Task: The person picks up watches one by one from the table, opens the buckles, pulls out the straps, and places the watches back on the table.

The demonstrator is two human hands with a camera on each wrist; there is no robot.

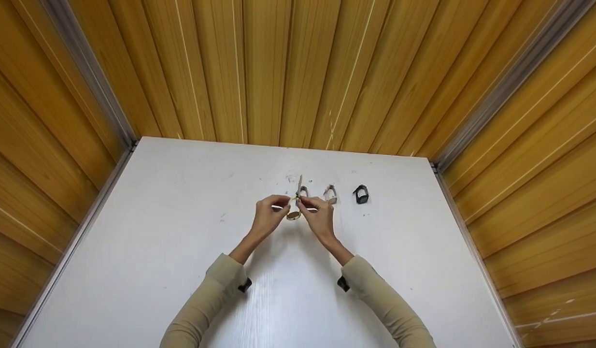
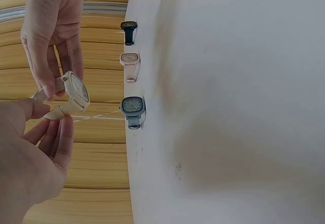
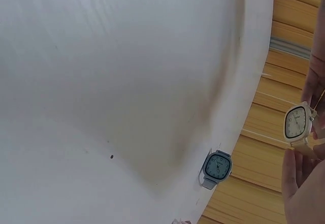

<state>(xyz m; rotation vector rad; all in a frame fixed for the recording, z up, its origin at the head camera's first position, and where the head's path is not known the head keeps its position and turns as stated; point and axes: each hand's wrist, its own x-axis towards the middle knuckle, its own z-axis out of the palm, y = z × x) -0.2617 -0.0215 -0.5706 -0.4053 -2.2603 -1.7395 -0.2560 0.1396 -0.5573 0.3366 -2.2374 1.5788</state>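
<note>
A cream wristwatch (image 2: 77, 89) with a gold-toned case is held up off the table between both hands. My left hand (image 1: 268, 215) pinches one part of its strap between thumb and fingers. My right hand (image 1: 321, 218) pinches the strap from the other side, close to the left fingertips. The watch face (image 3: 296, 122) shows in the right wrist view, pointing away from the palms. In the head view the fingers hide part of the strap, so how its ends meet cannot be told.
On the white table (image 1: 182, 208), beyond and right of the hands, three watches stand with looped straps: blue-grey (image 2: 133, 104), pink (image 2: 130, 60) and black (image 1: 361, 195). Wood-patterned panels (image 1: 278, 72) surround the table's back and sides.
</note>
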